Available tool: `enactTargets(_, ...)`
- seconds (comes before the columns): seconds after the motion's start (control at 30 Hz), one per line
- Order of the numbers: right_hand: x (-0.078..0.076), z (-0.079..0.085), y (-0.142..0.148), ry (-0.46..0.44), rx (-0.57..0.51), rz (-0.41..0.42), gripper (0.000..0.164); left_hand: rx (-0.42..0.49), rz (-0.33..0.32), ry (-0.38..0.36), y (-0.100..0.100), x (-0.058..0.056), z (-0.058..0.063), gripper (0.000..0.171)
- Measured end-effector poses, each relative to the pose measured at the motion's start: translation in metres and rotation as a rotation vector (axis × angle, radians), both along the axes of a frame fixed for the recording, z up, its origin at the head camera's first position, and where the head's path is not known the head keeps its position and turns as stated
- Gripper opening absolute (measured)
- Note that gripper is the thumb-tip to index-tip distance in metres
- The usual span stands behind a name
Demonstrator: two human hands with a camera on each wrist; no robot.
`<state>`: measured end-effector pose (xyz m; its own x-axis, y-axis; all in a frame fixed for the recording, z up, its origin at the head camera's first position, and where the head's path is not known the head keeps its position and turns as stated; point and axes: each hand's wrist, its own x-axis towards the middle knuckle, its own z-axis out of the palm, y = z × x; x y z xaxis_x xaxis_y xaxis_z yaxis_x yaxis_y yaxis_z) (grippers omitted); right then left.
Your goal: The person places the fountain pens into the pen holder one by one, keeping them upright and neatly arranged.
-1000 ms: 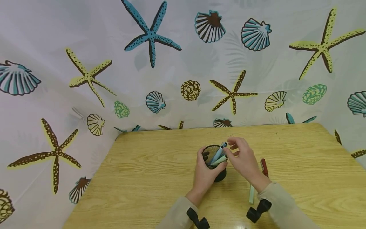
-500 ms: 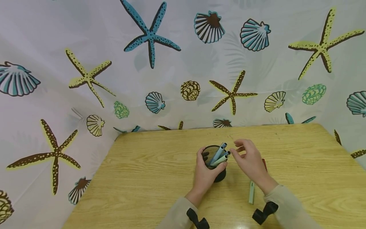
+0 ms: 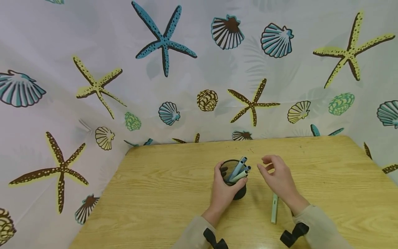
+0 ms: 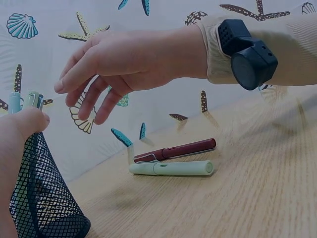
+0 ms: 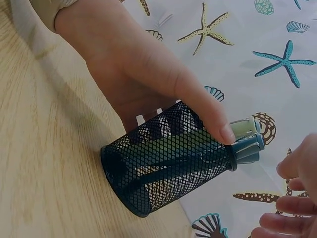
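Observation:
My left hand [image 3: 221, 192] grips a black mesh pen cup [image 5: 166, 163], fingers round its far side and thumb at the rim. Several pens stick up out of the cup, leaning right: blue pens [image 3: 237, 170] and a light green pen [image 3: 239, 176]. To the right of the cup, my right hand [image 3: 281, 177] hovers in the air, fingers loosely bent, holding nothing. On the table below it, a light green pen [image 4: 171, 168] lies beside a dark red pen [image 4: 190, 148]. In the head view the right hand and forearm hide the red pen.
The wooden table [image 3: 161, 193] stretches left and right of the hands. A white cloth [image 3: 186, 83] printed with starfish and shells hangs behind it and at both sides. Black wrist cameras [image 3: 293, 235] sit on the sleeves.
My right hand has moved right, away from the pens in the cup, and now covers the red pen in the head view. The left hand and cup have stayed put.

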<state>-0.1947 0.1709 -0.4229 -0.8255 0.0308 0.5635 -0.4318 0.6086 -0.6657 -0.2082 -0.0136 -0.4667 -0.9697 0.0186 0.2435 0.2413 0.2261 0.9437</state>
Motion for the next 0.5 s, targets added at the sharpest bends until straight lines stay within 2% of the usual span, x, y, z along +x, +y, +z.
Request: enactTargets(0.5, 0.002, -0.007, 0.014, -0.132, 0.028, -0.064, 0.028, 0.009, -0.004, 0.003, 0.001, -0.001, -0.002, 0.092)
